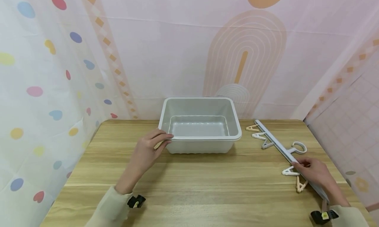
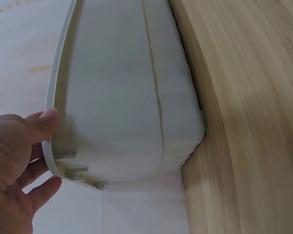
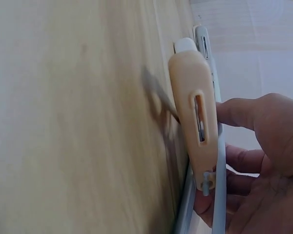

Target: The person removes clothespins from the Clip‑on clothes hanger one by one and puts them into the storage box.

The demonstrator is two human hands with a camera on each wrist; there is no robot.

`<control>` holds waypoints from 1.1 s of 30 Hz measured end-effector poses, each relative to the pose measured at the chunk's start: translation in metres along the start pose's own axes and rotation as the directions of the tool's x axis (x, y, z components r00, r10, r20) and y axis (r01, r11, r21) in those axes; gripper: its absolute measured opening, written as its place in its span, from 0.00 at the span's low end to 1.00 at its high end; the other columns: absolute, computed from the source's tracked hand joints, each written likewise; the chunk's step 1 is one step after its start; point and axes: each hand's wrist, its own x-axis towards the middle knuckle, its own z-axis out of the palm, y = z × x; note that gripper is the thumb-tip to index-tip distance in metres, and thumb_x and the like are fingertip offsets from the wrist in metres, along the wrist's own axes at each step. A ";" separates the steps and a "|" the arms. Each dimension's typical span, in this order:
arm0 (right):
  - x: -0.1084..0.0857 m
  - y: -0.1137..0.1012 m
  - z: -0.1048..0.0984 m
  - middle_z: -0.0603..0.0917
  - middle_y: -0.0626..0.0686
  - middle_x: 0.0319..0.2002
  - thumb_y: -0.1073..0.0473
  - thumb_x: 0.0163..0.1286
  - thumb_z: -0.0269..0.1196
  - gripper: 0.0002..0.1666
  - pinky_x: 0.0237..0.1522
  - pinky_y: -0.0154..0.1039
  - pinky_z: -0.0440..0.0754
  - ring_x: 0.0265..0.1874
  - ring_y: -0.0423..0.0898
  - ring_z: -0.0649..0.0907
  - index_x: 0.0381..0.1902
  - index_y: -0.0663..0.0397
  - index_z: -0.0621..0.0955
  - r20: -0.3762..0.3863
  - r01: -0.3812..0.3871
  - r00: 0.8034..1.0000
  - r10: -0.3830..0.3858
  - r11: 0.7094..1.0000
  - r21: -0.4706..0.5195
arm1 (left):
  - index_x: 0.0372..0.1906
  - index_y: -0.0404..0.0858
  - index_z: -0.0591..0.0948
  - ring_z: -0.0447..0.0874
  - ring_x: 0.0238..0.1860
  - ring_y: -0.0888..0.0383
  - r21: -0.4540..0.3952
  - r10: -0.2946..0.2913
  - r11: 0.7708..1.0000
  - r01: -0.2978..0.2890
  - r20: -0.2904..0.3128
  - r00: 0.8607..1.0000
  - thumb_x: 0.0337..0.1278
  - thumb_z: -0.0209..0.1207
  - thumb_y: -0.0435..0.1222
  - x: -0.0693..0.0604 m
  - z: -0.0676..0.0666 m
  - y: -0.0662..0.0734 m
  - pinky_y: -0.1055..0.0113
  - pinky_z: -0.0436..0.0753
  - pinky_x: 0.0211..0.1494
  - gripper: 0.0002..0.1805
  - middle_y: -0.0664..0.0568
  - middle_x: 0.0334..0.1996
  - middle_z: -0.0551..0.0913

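A pale grey plastic basin [image 1: 201, 145] stands upright on the table near the back wall, and nothing is seen inside it. My left hand [image 1: 148, 149] pinches the rim at its front left corner; the left wrist view shows the thumb on the outer side of the basin [image 2: 112, 87]. At the right, my right hand [image 1: 315, 171] grips the bar of a grey clip hanger [image 1: 275, 141] lying slantwise on the table. White, grey and peach clips hang along the bar, and its hook [image 1: 300, 148] points right. A peach clip [image 3: 193, 92] fills the middle of the right wrist view.
The wooden table [image 1: 201, 187] ends at a patterned cloth [image 1: 177, 56] hung behind and at both sides. Black wrist cameras [image 1: 136, 201] sit on both sleeves. The hanger's near end passes under the right forearm.
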 end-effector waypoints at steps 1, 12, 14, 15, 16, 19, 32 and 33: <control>0.001 0.000 -0.001 0.85 0.56 0.38 0.44 0.78 0.58 0.26 0.32 0.37 0.74 0.33 0.44 0.77 0.48 0.65 0.83 0.001 -0.007 1.000 0.007 1.000 -0.003 | 0.40 0.38 0.90 0.87 0.38 0.56 -0.001 -0.012 1.000 0.012 0.000 1.000 0.48 0.75 0.26 0.000 0.001 0.000 0.62 0.86 0.41 0.12 0.52 0.36 0.87; -0.001 -0.004 -0.004 0.82 0.52 0.29 0.47 0.80 0.55 0.26 0.28 0.38 0.74 0.27 0.44 0.77 0.45 0.68 0.82 0.055 -0.062 0.997 0.059 0.997 0.053 | 0.39 0.38 0.90 0.87 0.39 0.56 -0.054 -0.051 0.997 0.050 -0.019 0.999 0.47 0.75 0.24 -0.001 0.002 0.005 0.63 0.86 0.43 0.12 0.53 0.35 0.87; -0.002 -0.005 -0.005 0.81 0.50 0.26 0.47 0.81 0.54 0.25 0.26 0.37 0.75 0.24 0.42 0.77 0.45 0.68 0.82 0.067 -0.062 0.996 0.057 0.994 0.089 | 0.38 0.38 0.90 0.86 0.39 0.56 -0.058 -0.053 0.997 0.051 -0.023 0.998 0.47 0.75 0.24 -0.001 0.002 0.005 0.63 0.86 0.43 0.12 0.53 0.35 0.87; -0.002 -0.005 -0.005 0.81 0.49 0.25 0.48 0.81 0.53 0.25 0.25 0.37 0.75 0.22 0.41 0.77 0.45 0.68 0.82 0.075 -0.060 0.996 0.052 0.992 0.112 | 0.38 0.38 0.90 0.86 0.39 0.56 -0.059 -0.052 0.997 0.051 -0.025 0.998 0.47 0.75 0.24 -0.001 0.002 0.005 0.63 0.86 0.43 0.12 0.54 0.35 0.87; -0.002 -0.005 -0.005 0.82 0.48 0.24 0.49 0.82 0.53 0.25 0.24 0.37 0.76 0.21 0.41 0.77 0.45 0.69 0.81 0.082 -0.059 0.995 0.048 0.989 0.135 | 0.38 0.38 0.90 0.86 0.39 0.56 -0.060 -0.053 0.997 0.051 -0.026 0.998 0.47 0.75 0.24 -0.001 0.002 0.006 0.63 0.86 0.43 0.12 0.54 0.35 0.87; -0.002 -0.004 -0.004 0.84 0.47 0.26 0.51 0.82 0.53 0.24 0.22 0.36 0.77 0.19 0.39 0.77 0.47 0.71 0.80 0.085 -0.060 0.995 0.044 0.980 0.192 | 0.38 0.38 0.90 0.86 0.39 0.56 -0.056 -0.057 0.997 0.055 -0.024 0.998 0.47 0.75 0.24 -0.001 0.002 0.005 0.62 0.86 0.44 0.12 0.53 0.35 0.87; -0.012 0.002 -0.003 0.86 0.43 0.29 0.46 0.76 0.61 0.26 0.27 0.33 0.70 0.23 0.31 0.75 0.51 0.67 0.81 -0.201 0.066 0.978 -0.050 0.995 0.075 | 0.38 0.38 0.91 0.85 0.38 0.55 -0.080 -0.059 0.995 0.057 -0.026 0.998 0.48 0.74 0.24 -0.001 0.005 0.005 0.64 0.85 0.45 0.11 0.52 0.34 0.87; -0.013 0.001 -0.003 0.86 0.43 0.28 0.47 0.76 0.61 0.25 0.27 0.33 0.70 0.24 0.29 0.75 0.52 0.67 0.81 -0.218 0.082 0.974 -0.065 0.994 0.068 | 0.38 0.38 0.91 0.86 0.38 0.55 -0.075 -0.057 0.996 0.055 -0.028 0.998 0.47 0.74 0.24 -0.001 0.005 0.005 0.64 0.85 0.45 0.12 0.52 0.34 0.87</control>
